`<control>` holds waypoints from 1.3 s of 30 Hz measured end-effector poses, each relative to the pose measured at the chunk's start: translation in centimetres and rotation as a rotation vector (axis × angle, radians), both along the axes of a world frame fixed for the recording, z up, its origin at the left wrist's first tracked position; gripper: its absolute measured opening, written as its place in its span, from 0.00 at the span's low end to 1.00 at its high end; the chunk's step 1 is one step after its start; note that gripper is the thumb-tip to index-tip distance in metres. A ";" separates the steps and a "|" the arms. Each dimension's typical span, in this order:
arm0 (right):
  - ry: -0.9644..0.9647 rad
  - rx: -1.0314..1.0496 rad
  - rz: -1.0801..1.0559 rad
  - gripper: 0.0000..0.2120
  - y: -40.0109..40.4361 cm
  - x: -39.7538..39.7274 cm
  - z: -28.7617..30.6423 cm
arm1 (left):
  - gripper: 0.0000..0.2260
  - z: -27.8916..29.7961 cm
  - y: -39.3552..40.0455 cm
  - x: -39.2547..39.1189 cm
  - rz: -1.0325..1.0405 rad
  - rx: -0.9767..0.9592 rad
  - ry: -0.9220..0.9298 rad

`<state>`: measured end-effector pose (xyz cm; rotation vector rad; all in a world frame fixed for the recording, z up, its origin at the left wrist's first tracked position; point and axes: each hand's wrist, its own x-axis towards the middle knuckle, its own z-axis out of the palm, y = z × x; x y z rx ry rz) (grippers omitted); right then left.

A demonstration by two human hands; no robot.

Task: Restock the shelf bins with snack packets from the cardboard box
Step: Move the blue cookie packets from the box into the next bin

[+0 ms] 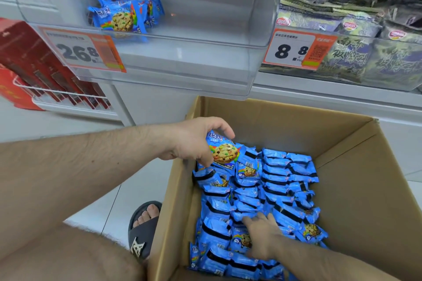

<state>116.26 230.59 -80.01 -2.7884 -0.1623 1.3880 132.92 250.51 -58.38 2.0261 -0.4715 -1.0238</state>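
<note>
An open cardboard box (356, 166) on the floor holds several blue cookie snack packets (285, 180) in rows. My left hand (194, 141) grips one blue packet (225, 151) just above the box's left rim. Deeper in the box, my right hand (262, 232) lies on the packets with its fingers spread among them; whether it holds one is unclear. Above the box, a clear plastic shelf bin (205, 52) contains several of the same blue packets (123, 16) piled at its left back; the rest of the bin is bare.
An orange price tag (84, 50) hangs on the bin front. To the right, a bin of dark purple snack bags (356, 57) carries another tag (296, 49). Red boxes (34, 61) fill a wire rack at left. My foot in a sandal (143, 226) stands beside the box.
</note>
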 end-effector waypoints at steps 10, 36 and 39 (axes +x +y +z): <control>-0.488 0.296 -0.328 0.22 -0.5 4.2 8.7 | 0.27 0.6 0.6 0.3 0.047 -0.066 0.025; -1.160 0.813 -0.132 0.35 4.9 9.9 31.8 | 0.35 10.2 5.5 -0.4 0.029 -0.458 -0.188; -0.994 0.891 -0.164 0.34 5.8 10.8 33.4 | 0.39 11.8 6.8 -0.2 0.059 -0.461 -0.256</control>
